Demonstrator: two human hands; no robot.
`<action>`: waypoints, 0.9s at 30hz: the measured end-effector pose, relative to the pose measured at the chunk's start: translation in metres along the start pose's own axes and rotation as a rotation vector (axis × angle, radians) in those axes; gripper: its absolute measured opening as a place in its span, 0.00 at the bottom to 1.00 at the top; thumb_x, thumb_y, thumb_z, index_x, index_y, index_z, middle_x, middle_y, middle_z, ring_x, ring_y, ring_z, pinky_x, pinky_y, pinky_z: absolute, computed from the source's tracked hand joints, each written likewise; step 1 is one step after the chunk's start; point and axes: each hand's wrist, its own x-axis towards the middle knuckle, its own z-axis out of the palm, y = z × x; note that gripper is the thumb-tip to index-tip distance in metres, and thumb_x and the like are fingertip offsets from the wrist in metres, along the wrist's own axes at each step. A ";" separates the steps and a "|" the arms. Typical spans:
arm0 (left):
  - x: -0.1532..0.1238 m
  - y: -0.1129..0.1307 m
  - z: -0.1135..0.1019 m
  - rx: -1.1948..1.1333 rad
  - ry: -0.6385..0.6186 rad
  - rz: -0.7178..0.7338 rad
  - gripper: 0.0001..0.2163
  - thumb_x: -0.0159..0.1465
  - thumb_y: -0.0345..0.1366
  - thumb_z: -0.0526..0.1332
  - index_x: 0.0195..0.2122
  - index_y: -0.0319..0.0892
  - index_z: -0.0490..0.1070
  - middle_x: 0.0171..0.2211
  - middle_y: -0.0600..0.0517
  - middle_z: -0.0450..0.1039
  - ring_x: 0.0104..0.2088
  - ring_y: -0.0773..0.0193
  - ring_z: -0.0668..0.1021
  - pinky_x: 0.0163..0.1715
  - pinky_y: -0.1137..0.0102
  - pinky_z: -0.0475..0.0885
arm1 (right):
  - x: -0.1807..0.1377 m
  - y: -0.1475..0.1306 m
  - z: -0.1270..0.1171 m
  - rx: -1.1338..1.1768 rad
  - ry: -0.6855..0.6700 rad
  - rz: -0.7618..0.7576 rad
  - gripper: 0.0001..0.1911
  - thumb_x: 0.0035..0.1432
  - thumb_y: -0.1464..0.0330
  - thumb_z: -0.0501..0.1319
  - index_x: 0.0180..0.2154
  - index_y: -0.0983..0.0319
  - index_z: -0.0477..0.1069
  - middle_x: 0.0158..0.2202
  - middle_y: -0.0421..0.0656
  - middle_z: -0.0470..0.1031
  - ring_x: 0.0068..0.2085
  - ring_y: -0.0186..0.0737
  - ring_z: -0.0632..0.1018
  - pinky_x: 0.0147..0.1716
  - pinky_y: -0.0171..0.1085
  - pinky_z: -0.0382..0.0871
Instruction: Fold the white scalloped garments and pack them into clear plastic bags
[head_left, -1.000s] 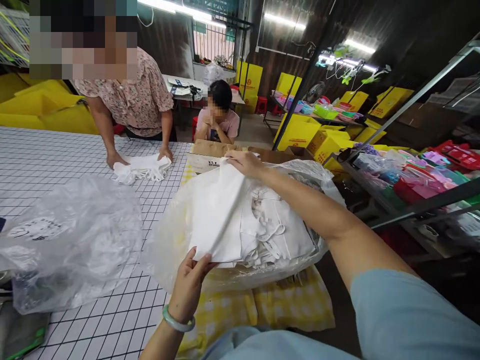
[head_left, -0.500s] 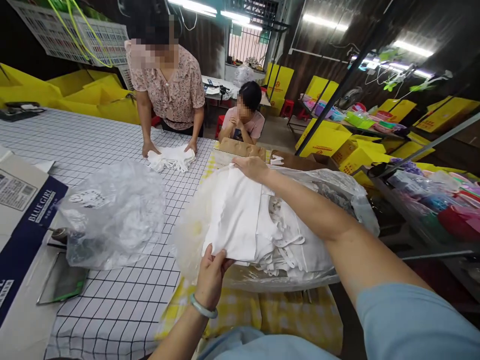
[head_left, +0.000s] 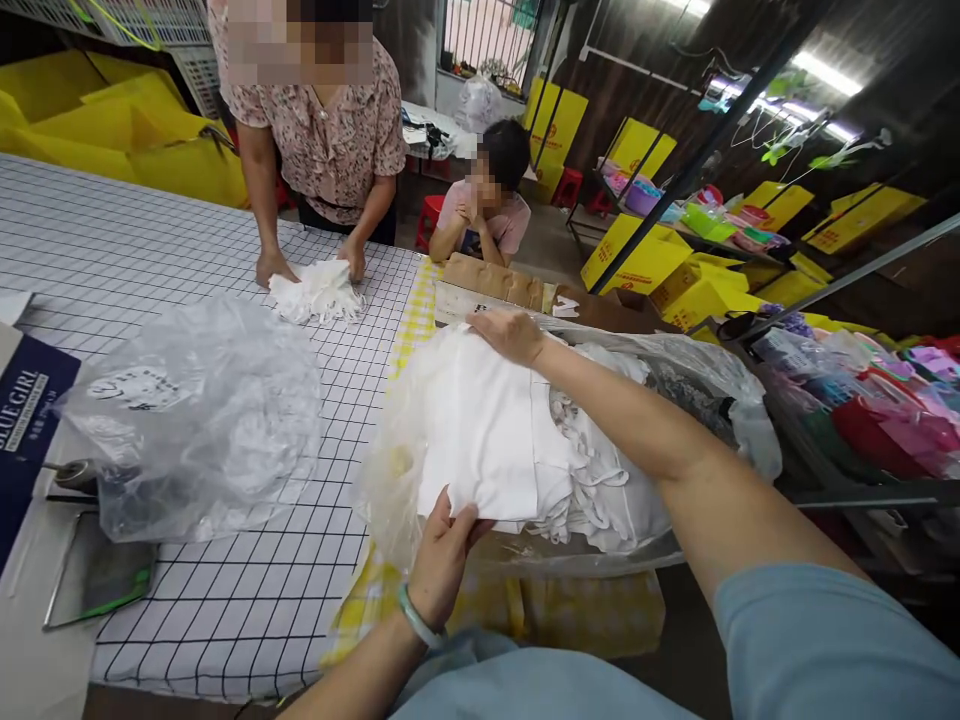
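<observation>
A stack of white garments lies flat in front of me, on top of an opened clear plastic bag. My left hand pinches the near edge of the stack, thumb on top and fingers underneath. At the far edge, my right hand is closed over the corner, its fingertips partly hidden. More crumpled white garments with loose straps fill the bag to the right, under my right forearm.
Across the checked table, a co-worker handles white garments. Another person sits behind a cardboard box. A filled plastic bag and a blue-and-white carton are left. Metal shelving stands right.
My view has shifted a little, and both my hands keep hold of the stack's edges. The co-worker across the table has gathered their white garments into a more bunched pile.
</observation>
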 end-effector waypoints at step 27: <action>0.154 0.064 0.085 1.917 -0.249 0.715 0.33 0.66 0.57 0.45 0.69 0.47 0.44 0.70 0.46 0.33 0.69 0.44 0.39 0.61 0.38 0.36 | -0.198 -0.015 -0.197 0.709 0.462 0.594 0.13 0.64 0.63 0.55 0.43 0.63 0.73 0.40 0.41 0.76 0.42 0.36 0.78 0.44 0.38 0.71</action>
